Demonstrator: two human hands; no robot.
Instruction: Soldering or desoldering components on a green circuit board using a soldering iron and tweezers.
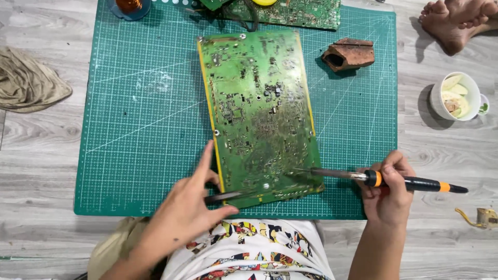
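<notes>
We grip the soldering iron (410,182) in our right hand (389,194), its tip on the green circuit board (259,111) just left of those fingers. Our left hand (189,210) pinches tweezers (225,196) at the board's near edge. A slip could smear solder across neighbouring joints or scorch the cutting mat (140,124).

A grey wood-grain floor (41,171) carries a green cutting mat (145,129) lying flat ahead of the fingers. Directly on the floor, well left of the fingers lies a crumpled beige cloth (28,83); to their right stands a white cup (456,96), and nearer, a small brass piece (480,218).
</notes>
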